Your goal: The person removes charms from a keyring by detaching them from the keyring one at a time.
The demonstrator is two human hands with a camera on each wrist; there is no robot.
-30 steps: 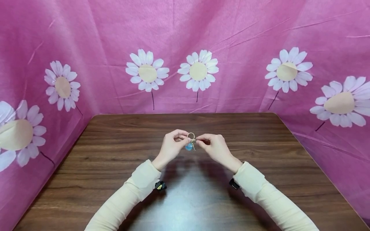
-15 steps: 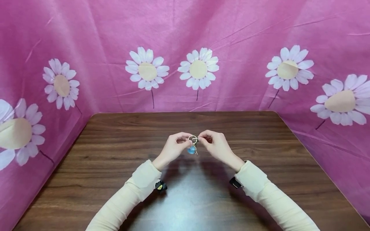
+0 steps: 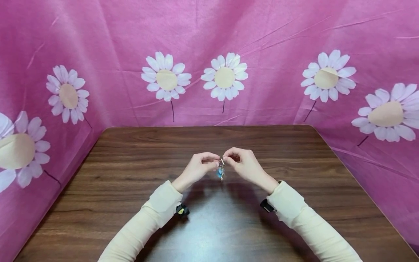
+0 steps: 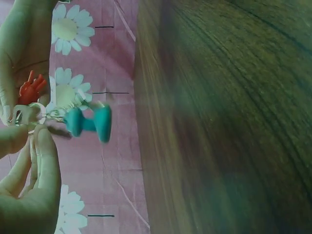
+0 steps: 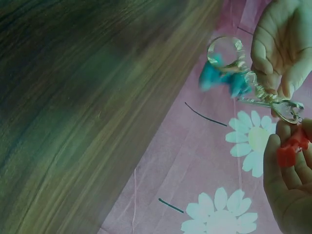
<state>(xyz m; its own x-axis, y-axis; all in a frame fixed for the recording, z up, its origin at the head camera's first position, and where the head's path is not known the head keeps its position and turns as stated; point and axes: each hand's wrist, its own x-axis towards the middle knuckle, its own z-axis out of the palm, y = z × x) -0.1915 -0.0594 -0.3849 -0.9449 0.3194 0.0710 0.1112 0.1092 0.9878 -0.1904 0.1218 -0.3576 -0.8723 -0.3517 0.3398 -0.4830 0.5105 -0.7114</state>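
Note:
A keychain (image 3: 220, 172) hangs between the two hands above the middle of the table. Its teal, dumbbell-shaped charm (image 4: 87, 124) dangles free, somewhat blurred. In the right wrist view, a gold ring (image 5: 239, 47) and gold chain show beside this charm. My left hand (image 3: 197, 168) pinches the keychain by its metal parts near a silver clasp (image 5: 287, 111). My right hand (image 3: 244, 163) pinches the clasp end from the other side. Against the right hand's fingers lies a small red charm (image 5: 290, 152). The fingertips partly hide the exact grip.
A brown wood-grain table (image 3: 137, 145) lies beneath the hands. Pink cloth (image 3: 268, 40) printed with white daisies stands around its back and sides. A small black device (image 3: 182, 210) sits at the left wrist, another black device (image 3: 267, 206) at the right.
The gold ring, earlier seen round between the hands, has turned and dropped. The charm hangs lower and slightly farther right. My left hand has shifted slightly right; both hands keep hold.

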